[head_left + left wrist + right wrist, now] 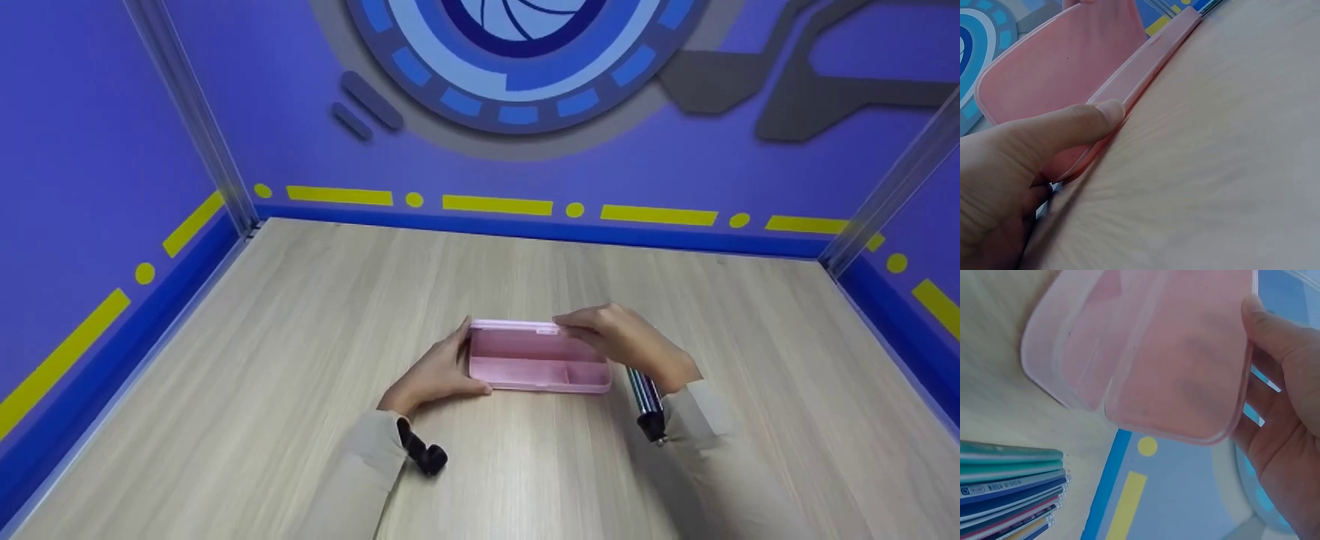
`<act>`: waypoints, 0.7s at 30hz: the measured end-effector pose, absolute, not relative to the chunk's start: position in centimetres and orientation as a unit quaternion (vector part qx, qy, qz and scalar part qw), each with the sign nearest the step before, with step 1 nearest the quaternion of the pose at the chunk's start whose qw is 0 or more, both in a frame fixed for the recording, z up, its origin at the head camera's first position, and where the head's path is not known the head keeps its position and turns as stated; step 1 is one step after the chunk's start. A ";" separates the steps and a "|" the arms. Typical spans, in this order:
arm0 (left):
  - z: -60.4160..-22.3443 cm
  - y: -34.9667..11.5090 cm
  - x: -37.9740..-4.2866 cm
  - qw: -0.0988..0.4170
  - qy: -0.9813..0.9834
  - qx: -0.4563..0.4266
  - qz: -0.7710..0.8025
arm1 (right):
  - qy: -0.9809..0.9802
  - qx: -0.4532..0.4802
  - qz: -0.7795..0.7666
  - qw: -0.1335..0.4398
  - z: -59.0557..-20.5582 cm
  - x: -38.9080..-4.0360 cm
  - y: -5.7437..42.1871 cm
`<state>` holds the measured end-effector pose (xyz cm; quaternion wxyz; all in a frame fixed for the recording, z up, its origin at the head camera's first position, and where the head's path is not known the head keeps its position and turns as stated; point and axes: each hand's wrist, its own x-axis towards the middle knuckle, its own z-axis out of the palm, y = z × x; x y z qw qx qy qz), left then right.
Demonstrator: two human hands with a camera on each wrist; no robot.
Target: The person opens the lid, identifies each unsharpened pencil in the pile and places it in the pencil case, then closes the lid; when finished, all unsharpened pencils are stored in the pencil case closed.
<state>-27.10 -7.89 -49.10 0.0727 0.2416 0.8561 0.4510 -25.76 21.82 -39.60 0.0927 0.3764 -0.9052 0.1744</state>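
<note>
Head view: pink case (517,373) with its lid (525,341) up, a hand at each end

So the case is sitting on the wood-look table (517,465), near edge facing the person, lid tilted up at the back. A divider splits the base into a long section and a shorter one on the right.

Left hand (435,376) grips the left end: thumb pressed on the front wall, fingers spread wide from it and reaching up to the lid's corner. Right hand (634,339) has the lid pinched by its top edge, thumb on the rim and fingers behind; you can kinda see them through the pink plastic in the right wrist view.

Just right of the case there's a row of pencils (1010,489), partly under the right wrist. Pale sleeves (345,472) on both arms, black gadget (429,459) on the left wrist, blue-purple walls (510,172) with yellow dashes around it all.
</note>
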 end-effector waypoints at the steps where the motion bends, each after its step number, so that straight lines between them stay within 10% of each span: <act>1: -49.1 -7.9 -27.1 0.070 0.856 0.244 0.451 | -0.905 0.373 0.180 0.097 -39.5 -25.9 22.0; 21: -49.1 -7.9 -27.3 0.073 0.844 0.256 0.465 | -0.920 0.258 0.244 0.165 -39.9 -26.5 23.9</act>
